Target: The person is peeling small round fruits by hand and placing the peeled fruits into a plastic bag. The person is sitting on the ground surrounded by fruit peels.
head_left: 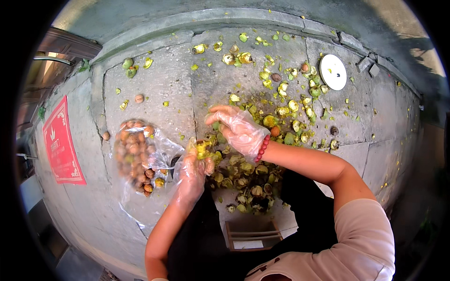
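My left hand (191,168), in a thin clear plastic glove, pinches a yellow-green walnut (202,150) with husk on it between thumb and fingers. Just above and to the right is my right hand (241,129), also gloved, with a red bead bracelet (262,149) at the wrist. Its fingers are loosely bent and apart, and nothing shows in them. Below both hands lies a heap of split walnut husks (243,175), yellow-green to brown. Left of my left hand, a clear plastic bag (164,145) spreads over the ground with many brown husked walnuts (133,147) in it.
Husk pieces (293,105) litter the concrete ground, with a few walnuts among them. A white round plate (333,71) stands at the far right, and green walnuts (129,66) lie far left. At the left is a red printed sheet (63,145); a low curb (225,18) bounds the far side.
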Demonstrator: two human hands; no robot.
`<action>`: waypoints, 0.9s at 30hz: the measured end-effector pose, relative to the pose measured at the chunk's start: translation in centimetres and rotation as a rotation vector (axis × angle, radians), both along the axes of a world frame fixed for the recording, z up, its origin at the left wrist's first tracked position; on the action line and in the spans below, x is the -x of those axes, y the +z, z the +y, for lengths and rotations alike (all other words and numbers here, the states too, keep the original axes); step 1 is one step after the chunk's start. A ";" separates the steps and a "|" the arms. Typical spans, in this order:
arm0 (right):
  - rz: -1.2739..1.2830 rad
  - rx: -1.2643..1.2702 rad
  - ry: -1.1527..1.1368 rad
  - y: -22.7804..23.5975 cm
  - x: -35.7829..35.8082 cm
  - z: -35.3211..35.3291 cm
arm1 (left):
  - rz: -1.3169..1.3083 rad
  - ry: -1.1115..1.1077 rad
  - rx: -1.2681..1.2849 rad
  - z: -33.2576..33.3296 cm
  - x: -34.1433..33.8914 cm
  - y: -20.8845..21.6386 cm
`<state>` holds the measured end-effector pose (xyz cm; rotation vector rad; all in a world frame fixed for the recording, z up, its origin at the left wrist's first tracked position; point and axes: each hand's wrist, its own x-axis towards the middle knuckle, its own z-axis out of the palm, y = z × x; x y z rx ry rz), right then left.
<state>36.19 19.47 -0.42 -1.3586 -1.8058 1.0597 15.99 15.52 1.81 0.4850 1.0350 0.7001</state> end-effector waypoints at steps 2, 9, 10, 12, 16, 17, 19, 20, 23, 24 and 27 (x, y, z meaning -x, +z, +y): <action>0.153 0.046 0.146 1.2 0.0 -0.2 | -0.046 -0.004 0.054 0.4 0.2 0.8; 0.840 0.925 0.057 -0.8 1.8 -3.8 | -0.138 -0.204 0.189 0.1 0.6 -0.5; 0.946 1.043 -0.033 -0.9 1.4 -3.6 | -0.103 -0.211 0.233 0.4 0.4 -0.8; 1.041 0.928 -0.263 -0.2 -1.3 -2.0 | -0.092 -0.152 0.285 0.8 0.0 -0.7; 0.748 0.246 -0.342 10.7 -9.2 5.6 | -0.059 0.011 0.257 0.3 3.5 -2.4; 0.586 -0.058 -0.293 14.5 -10.8 6.8 | -0.039 0.050 0.250 -0.2 4.7 -2.9; 0.271 -0.673 -0.268 20.9 -13.0 7.3 | 0.013 0.064 0.295 -1.2 6.4 -3.1; 0.175 -0.912 -0.287 22.4 -13.3 6.8 | 0.027 0.064 0.329 -1.7 7.4 -3.2; -0.005 -1.287 -0.423 19.0 -14.4 4.2 | -0.032 0.053 0.340 -1.5 7.0 -3.7; -0.147 -1.197 -0.461 15.1 -14.9 3.5 | -0.026 0.021 0.315 -1.0 6.2 -4.0; -0.900 0.187 -0.127 0.7 -17.0 0.1 | -0.056 0.009 0.284 0.4 3.9 -3.5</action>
